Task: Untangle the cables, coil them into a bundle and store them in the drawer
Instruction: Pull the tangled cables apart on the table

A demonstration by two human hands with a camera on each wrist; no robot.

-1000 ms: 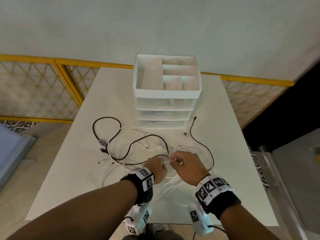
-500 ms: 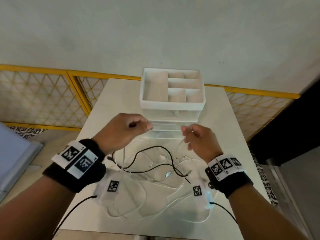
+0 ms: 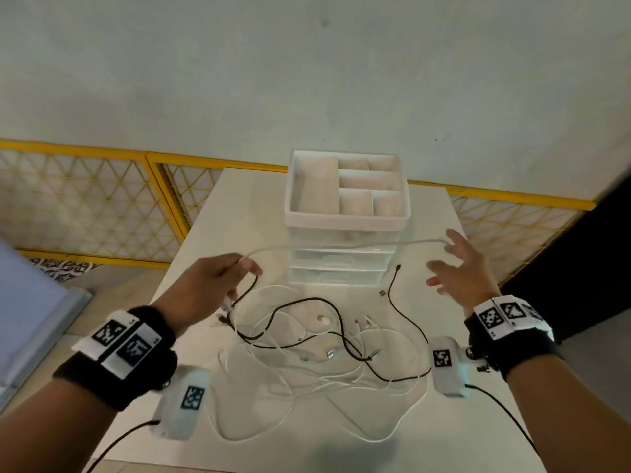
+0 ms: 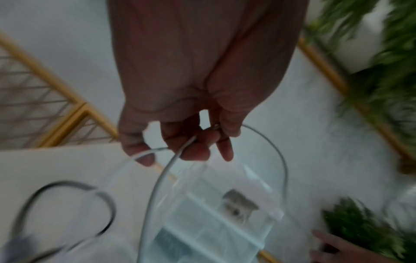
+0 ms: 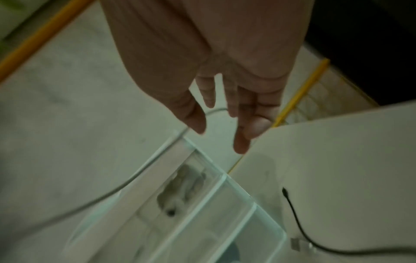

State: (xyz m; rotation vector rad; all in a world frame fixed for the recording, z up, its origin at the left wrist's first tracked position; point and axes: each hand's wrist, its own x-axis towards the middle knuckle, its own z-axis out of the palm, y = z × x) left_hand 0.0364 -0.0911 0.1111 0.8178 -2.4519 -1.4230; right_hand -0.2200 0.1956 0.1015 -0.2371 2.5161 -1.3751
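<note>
The left hand (image 3: 208,285) is raised above the white table (image 3: 239,213), fingers curled round one end of a white cable (image 3: 341,246) that stretches level across the front of the clear drawer unit (image 3: 345,254) to the right hand (image 3: 461,268), whose fingers are spread and straight; the cable's far end seems to rest against those fingertips, though the blur leaves the contact uncertain. A black cable (image 3: 327,322) also hangs from the left hand. Below, the remaining white and black cables lie in a loose tangle on the table, just before the closed drawers.
</note>
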